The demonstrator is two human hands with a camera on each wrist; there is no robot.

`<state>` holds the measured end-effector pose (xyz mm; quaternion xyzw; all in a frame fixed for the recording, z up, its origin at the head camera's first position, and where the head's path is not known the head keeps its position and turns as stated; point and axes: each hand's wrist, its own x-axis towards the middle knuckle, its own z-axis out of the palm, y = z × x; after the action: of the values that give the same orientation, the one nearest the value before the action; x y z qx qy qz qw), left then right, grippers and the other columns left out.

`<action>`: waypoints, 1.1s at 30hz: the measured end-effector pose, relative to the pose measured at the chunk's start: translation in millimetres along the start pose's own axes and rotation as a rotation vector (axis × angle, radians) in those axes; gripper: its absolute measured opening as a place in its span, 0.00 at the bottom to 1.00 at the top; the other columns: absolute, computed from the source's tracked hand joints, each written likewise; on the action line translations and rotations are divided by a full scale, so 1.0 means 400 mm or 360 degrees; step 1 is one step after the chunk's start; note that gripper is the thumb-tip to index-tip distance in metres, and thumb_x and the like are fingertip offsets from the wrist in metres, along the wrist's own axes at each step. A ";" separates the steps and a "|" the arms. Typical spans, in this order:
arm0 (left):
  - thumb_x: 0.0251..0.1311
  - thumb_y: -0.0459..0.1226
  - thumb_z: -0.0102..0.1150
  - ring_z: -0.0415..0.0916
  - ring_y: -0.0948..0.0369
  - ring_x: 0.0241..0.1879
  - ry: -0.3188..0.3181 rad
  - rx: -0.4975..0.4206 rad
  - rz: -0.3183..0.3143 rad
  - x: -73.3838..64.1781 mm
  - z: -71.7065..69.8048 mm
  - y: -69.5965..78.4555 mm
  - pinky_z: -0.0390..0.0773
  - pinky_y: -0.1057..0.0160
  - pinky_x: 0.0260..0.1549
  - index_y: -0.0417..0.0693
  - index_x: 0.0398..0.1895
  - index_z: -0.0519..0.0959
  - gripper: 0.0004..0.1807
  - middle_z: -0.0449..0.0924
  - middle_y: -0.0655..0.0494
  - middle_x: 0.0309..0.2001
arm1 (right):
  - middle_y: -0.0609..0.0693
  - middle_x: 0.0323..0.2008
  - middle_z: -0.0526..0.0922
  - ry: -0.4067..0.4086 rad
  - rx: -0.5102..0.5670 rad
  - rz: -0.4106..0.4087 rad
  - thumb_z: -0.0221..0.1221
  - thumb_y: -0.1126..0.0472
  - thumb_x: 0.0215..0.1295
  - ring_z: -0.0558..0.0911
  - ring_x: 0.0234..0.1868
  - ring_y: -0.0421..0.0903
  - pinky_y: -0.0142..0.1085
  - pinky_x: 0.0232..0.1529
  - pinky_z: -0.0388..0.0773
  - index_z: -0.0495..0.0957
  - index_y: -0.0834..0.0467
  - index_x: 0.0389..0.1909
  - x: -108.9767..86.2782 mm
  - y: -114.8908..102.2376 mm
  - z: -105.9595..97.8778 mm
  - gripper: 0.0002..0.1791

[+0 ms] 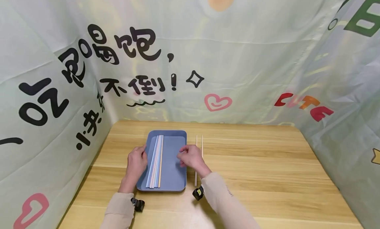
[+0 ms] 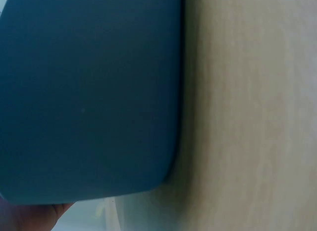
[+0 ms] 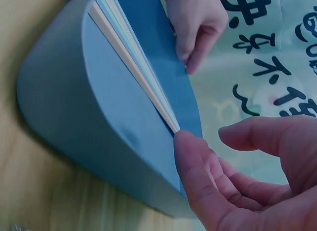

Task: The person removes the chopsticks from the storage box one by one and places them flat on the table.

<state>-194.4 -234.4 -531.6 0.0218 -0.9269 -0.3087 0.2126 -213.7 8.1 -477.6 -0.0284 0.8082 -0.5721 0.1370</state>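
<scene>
A blue-grey tray (image 1: 173,156) sits on the table with several chopsticks (image 1: 155,163) in pastel blue, pink and tan lying lengthwise along its left half. My left hand (image 1: 138,159) grips the tray's left rim, with thumb and curled finger at the edge in the right wrist view. Over the right rim hovers my right hand (image 1: 191,156), its fingers loosely bent. In the right wrist view a gap shows between its thumb and index fingertip (image 3: 187,144), and nothing is held there. The left wrist view is mostly filled by the tray's outer side (image 2: 94,102).
Two light chopsticks (image 1: 196,176) lie apart on the wooden table (image 1: 252,169) just right of the tray, partly hidden by my right hand and wrist. Printed cloth (image 1: 252,67) hangs around the table's back and sides.
</scene>
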 end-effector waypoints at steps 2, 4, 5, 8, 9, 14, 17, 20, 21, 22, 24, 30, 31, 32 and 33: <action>0.67 0.23 0.57 0.84 0.37 0.51 -0.0012 -0.0009 -0.0013 0.003 -0.001 0.004 0.85 0.42 0.48 0.24 0.60 0.80 0.19 0.84 0.28 0.51 | 0.65 0.30 0.88 -0.0024 0.0006 -0.0016 0.61 0.69 0.61 0.89 0.24 0.54 0.44 0.31 0.89 0.82 0.71 0.47 0.001 -0.002 0.012 0.14; 0.67 0.23 0.57 0.84 0.37 0.52 -0.0008 -0.0015 -0.0013 0.007 -0.001 0.006 0.85 0.42 0.50 0.24 0.60 0.80 0.19 0.84 0.28 0.52 | 0.65 0.30 0.88 -0.0049 -0.0015 -0.0025 0.61 0.69 0.61 0.90 0.25 0.55 0.45 0.31 0.89 0.81 0.71 0.47 0.000 -0.003 0.026 0.14; 0.67 0.23 0.57 0.84 0.37 0.52 0.0000 -0.0018 -0.0006 0.007 0.000 0.007 0.85 0.42 0.50 0.24 0.60 0.80 0.19 0.84 0.28 0.51 | 0.65 0.29 0.88 -0.0062 -0.0033 -0.0026 0.61 0.69 0.62 0.90 0.25 0.55 0.45 0.31 0.89 0.81 0.70 0.47 -0.001 -0.003 0.033 0.13; 0.66 0.22 0.58 0.84 0.37 0.51 0.0029 -0.0020 0.0005 0.009 0.004 0.004 0.85 0.42 0.49 0.23 0.58 0.81 0.18 0.85 0.28 0.50 | 0.62 0.27 0.88 -0.0094 -0.0073 -0.0015 0.62 0.70 0.62 0.89 0.24 0.55 0.44 0.29 0.88 0.81 0.70 0.46 -0.005 -0.003 0.053 0.12; 0.66 0.22 0.58 0.84 0.36 0.51 0.0035 -0.0021 0.0007 0.009 0.005 0.003 0.85 0.42 0.50 0.23 0.58 0.81 0.18 0.85 0.28 0.50 | 0.61 0.26 0.88 -0.0102 -0.0084 -0.0006 0.63 0.70 0.62 0.89 0.24 0.54 0.43 0.29 0.88 0.80 0.70 0.46 -0.006 -0.003 0.059 0.12; 0.66 0.22 0.57 0.85 0.37 0.51 0.0036 -0.0024 0.0008 0.012 0.006 0.000 0.84 0.42 0.50 0.23 0.58 0.81 0.18 0.85 0.29 0.50 | 0.59 0.24 0.86 -0.0132 -0.0056 0.0055 0.63 0.72 0.62 0.88 0.24 0.53 0.42 0.27 0.88 0.79 0.72 0.49 -0.007 0.001 0.091 0.14; 0.66 0.22 0.57 0.85 0.38 0.49 0.0043 -0.0033 -0.0001 0.012 0.006 -0.001 0.85 0.42 0.48 0.24 0.57 0.82 0.17 0.85 0.29 0.49 | 0.60 0.24 0.85 -0.0153 -0.0039 0.0090 0.63 0.72 0.63 0.88 0.24 0.54 0.43 0.27 0.88 0.79 0.72 0.49 -0.006 0.005 0.108 0.14; 0.66 0.22 0.57 0.85 0.39 0.46 0.0056 -0.0050 -0.0023 0.010 0.007 -0.001 0.85 0.43 0.45 0.25 0.55 0.82 0.16 0.86 0.30 0.47 | 0.60 0.23 0.85 -0.0169 -0.0033 0.0094 0.64 0.72 0.63 0.88 0.24 0.56 0.43 0.27 0.88 0.79 0.72 0.48 -0.007 0.010 0.124 0.13; 0.66 0.23 0.57 0.85 0.40 0.45 0.0059 -0.0055 -0.0033 0.009 0.007 -0.001 0.85 0.43 0.45 0.25 0.54 0.83 0.15 0.86 0.30 0.46 | 0.59 0.22 0.84 -0.0172 -0.0033 0.0088 0.64 0.72 0.63 0.88 0.23 0.56 0.43 0.26 0.88 0.79 0.72 0.47 -0.007 0.013 0.129 0.13; 0.66 0.23 0.57 0.85 0.41 0.44 0.0062 -0.0058 -0.0042 0.008 0.007 0.000 0.85 0.44 0.44 0.25 0.54 0.83 0.15 0.86 0.31 0.45 | 0.58 0.21 0.84 -0.0173 -0.0032 0.0077 0.64 0.72 0.62 0.88 0.22 0.55 0.43 0.25 0.87 0.79 0.72 0.47 -0.008 0.015 0.133 0.13; 0.66 0.23 0.57 0.84 0.42 0.42 0.0070 -0.0063 -0.0052 0.007 0.007 0.001 0.85 0.44 0.43 0.26 0.53 0.83 0.15 0.86 0.32 0.44 | 0.55 0.18 0.82 -0.0168 -0.0041 0.0058 0.64 0.71 0.62 0.86 0.20 0.53 0.43 0.24 0.87 0.80 0.71 0.45 -0.010 0.019 0.140 0.11; 0.64 0.23 0.57 0.83 0.43 0.40 0.0090 -0.0064 -0.0044 0.007 0.005 0.002 0.84 0.45 0.40 0.26 0.52 0.83 0.14 0.85 0.33 0.41 | 0.52 0.15 0.79 -0.0133 -0.0052 0.0074 0.65 0.71 0.60 0.82 0.14 0.47 0.43 0.21 0.86 0.80 0.68 0.39 -0.012 0.023 0.154 0.07; 0.65 0.23 0.57 0.83 0.43 0.39 0.0092 -0.0063 -0.0041 0.007 0.005 0.002 0.84 0.46 0.40 0.26 0.52 0.83 0.14 0.85 0.33 0.41 | 0.53 0.15 0.79 -0.0129 -0.0046 0.0076 0.65 0.71 0.60 0.82 0.14 0.48 0.44 0.21 0.86 0.80 0.67 0.39 -0.012 0.024 0.155 0.07; 0.64 0.23 0.57 0.83 0.43 0.39 0.0093 -0.0063 -0.0039 0.007 0.004 0.002 0.84 0.46 0.40 0.26 0.52 0.83 0.14 0.85 0.34 0.40 | 0.54 0.16 0.80 -0.0128 -0.0032 0.0082 0.65 0.71 0.60 0.82 0.14 0.49 0.44 0.21 0.86 0.79 0.67 0.39 -0.012 0.024 0.157 0.07; 0.64 0.23 0.57 0.83 0.43 0.39 0.0097 -0.0063 -0.0034 0.007 0.004 0.002 0.84 0.46 0.40 0.26 0.52 0.83 0.14 0.85 0.34 0.40 | 0.55 0.16 0.80 -0.0129 -0.0018 0.0087 0.65 0.72 0.60 0.83 0.15 0.49 0.44 0.21 0.86 0.79 0.67 0.39 -0.012 0.024 0.159 0.07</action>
<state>-197.4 -233.4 -531.3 0.0369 -0.9134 -0.3285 0.2377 -191.8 -45.9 -505.1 -0.0301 0.8057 -0.5618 0.1851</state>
